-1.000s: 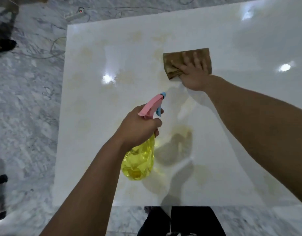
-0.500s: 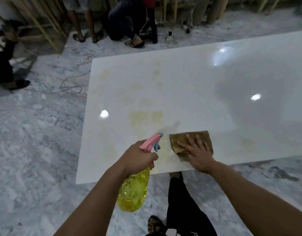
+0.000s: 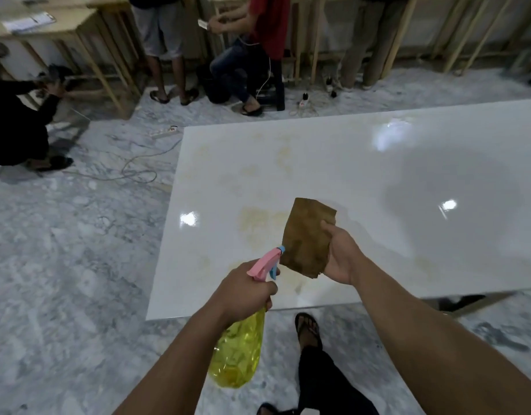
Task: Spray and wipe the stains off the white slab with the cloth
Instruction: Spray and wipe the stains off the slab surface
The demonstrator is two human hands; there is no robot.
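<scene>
Right now the brown cloth (image 3: 307, 235) is lifted off the white slab (image 3: 378, 181), pinched along its edge by the right hand (image 3: 339, 254), thumb on top and fingers curled behind. Just beside its lower corner sits the pink nozzle of the yellow spray bottle (image 3: 238, 354), gripped by the left hand (image 3: 243, 290). Yellowish stains (image 3: 255, 220) mark the slab beyond the cloth, above a grey marble floor (image 3: 63, 265).

My bottle (image 3: 238, 354) is yellow with a pink trigger; my cloth (image 3: 306, 238) brown; the slab (image 3: 378, 187) white, stained yellowish; the floor (image 3: 63, 265) grey-veined.
</scene>
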